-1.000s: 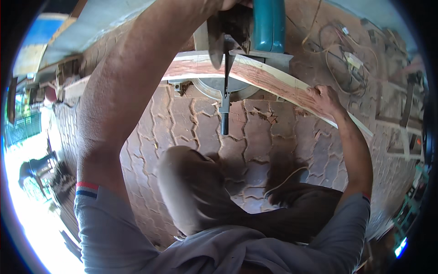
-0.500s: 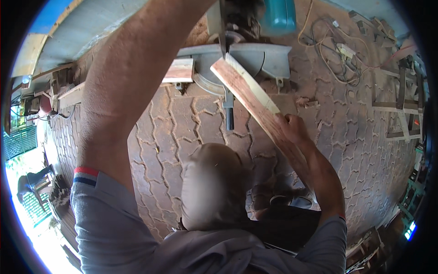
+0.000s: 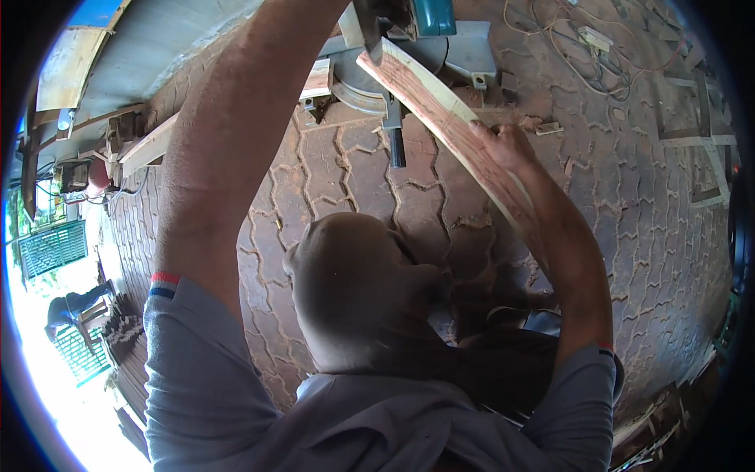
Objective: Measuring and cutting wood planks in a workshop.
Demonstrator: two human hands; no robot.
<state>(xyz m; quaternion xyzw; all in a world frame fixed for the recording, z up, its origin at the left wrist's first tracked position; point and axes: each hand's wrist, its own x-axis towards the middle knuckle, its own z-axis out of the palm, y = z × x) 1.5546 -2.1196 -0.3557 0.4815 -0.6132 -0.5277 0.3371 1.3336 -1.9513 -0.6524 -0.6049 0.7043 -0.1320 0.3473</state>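
Observation:
My left forearm (image 3: 236, 118) reaches up past the top edge, its hand out of sight beside the teal-housed mitre saw (image 3: 431, 17). My right hand (image 3: 507, 145) grips a long pale-and-reddish wooden board (image 3: 425, 94), which slants from near the saw blade (image 3: 368, 27) down to beside my right forearm. A shorter wooden piece (image 3: 316, 79) lies on the left part of the saw's grey base, partly behind my left arm. The black-gripped table handle (image 3: 396, 145) points toward me from the base.
Block paving (image 3: 645, 259) surrounds my bent knee (image 3: 338, 291). Tangled cables with a power strip (image 3: 594, 39) lie at upper right, wooden frames (image 3: 712, 157) at right. Timber and clutter (image 3: 141, 145) line the left, where a dark figure or object (image 3: 71, 311) sits in glare.
The board my right hand holds has swung from lying across the saw base to a diagonal toward me, separate from the left piece. My right arm followed it; the view has shifted.

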